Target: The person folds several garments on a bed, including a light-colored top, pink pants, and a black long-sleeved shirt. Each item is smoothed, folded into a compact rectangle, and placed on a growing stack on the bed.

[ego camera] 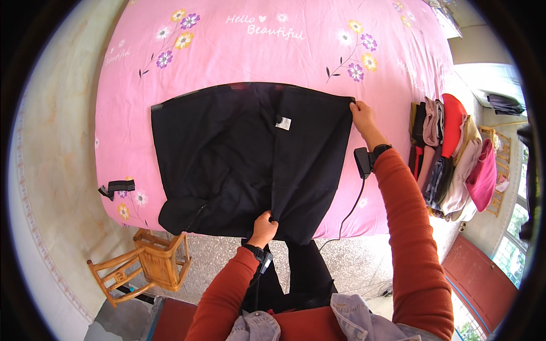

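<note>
A black garment (239,157) lies spread over the near part of a bed with a pink flowered sheet (256,55). Inside it, right of its middle, a small white label (283,123) sticks out. My right hand (362,117) pinches the garment's far right corner between thumb and fingers. At the near side my left hand (263,228) grips a fold of the black cloth close to the bed's edge. Both wrists carry a strapped-on black device with a cable.
Folded clothes (443,153) stand stacked along the bed's right side. A striped dark cloth strip (117,186) lies at the left edge. Below that corner stands a wooden chair (158,260) on the speckled floor (213,260). A wall (64,149) runs along the left.
</note>
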`<state>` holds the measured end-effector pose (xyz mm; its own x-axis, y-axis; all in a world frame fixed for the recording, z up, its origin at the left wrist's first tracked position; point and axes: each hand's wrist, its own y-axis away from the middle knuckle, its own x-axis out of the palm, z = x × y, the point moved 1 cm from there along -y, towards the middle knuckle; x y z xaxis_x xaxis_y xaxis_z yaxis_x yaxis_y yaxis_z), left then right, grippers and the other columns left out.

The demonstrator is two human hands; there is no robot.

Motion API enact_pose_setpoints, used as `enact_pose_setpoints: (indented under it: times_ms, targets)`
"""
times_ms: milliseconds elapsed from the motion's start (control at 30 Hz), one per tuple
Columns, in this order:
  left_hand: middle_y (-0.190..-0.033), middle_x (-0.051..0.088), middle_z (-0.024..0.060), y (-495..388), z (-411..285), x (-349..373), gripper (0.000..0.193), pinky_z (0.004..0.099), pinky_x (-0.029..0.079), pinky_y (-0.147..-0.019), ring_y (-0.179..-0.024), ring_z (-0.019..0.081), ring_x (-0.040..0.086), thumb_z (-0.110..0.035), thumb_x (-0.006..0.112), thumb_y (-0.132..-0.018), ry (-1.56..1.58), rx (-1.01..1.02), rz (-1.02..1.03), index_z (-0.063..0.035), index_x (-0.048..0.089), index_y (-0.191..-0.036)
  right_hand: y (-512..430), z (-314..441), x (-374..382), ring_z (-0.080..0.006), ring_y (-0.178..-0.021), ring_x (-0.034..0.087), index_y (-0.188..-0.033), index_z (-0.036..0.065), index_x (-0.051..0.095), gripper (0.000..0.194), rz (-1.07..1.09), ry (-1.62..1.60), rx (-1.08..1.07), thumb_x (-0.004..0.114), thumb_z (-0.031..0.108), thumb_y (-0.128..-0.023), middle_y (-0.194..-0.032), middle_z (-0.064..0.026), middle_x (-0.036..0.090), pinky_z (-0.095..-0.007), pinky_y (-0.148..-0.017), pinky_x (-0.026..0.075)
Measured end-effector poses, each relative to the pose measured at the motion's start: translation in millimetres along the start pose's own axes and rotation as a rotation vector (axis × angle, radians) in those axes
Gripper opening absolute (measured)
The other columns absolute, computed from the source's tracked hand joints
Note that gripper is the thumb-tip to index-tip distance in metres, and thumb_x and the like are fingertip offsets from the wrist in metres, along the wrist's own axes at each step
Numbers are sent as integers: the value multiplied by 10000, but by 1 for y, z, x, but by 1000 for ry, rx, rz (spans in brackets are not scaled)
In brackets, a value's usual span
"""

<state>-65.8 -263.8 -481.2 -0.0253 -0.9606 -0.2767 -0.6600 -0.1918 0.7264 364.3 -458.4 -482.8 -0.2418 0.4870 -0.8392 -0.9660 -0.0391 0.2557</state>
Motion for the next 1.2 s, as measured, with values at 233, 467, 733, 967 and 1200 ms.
enact_pose_setpoints:
  times_ms: [233, 467, 733, 967, 1200]
  targets:
    - [-1219, 553, 207, 44, -12, -13, 582, 362, 457, -939, -1115, 321, 573, -135, 702, -830, 109, 271, -190, -18, 393, -1309, 2, 15, 1, -388, -948, 628, -1083, 14, 608, 385, 13, -87, 51, 593, 348, -893, -994, -199, 676, -417, -856, 480]
    - [-1090, 580, 223, 30, -22, -2, 391, 404, 493, -805, -922, 390, 588, -239, 720, -829, -99, 325, -367, 13, 559, -1082, 40, 108, 21, -290, -1279, 388, -1309, 119, 511, 516, 54, 320, -560, 653, 327, -859, -1354, -84, 464, -481, -1025, 345]
    - [-966, 655, 215, 17, -4, -8, 273, 376, 511, -778, -927, 382, 636, -180, 661, -877, 100, 168, -123, 27, 590, -1040, 44, 164, 77, -359, -1078, 546, -1180, 98, 576, 343, 93, 217, -497, 635, 157, -848, -1131, -145, 551, -420, -890, 475]
    - [-1012, 641, 238, 14, -6, -13, 326, 407, 510, -808, -959, 404, 620, -152, 631, -886, 117, 199, 3, 14, 534, -1149, 39, 176, 75, -370, -992, 588, -1048, 75, 588, 185, 115, -26, -625, 603, 118, -868, -1089, -155, 562, -427, -831, 492]
    - [-1066, 629, 233, 29, -10, -41, 386, 415, 505, -819, -985, 389, 613, -136, 615, -886, 42, 208, -36, -17, 498, -1234, 52, 195, 97, -377, -1080, 559, -1143, 58, 541, 316, 157, 339, -477, 629, 191, -869, -1218, -181, 496, -433, -877, 494]
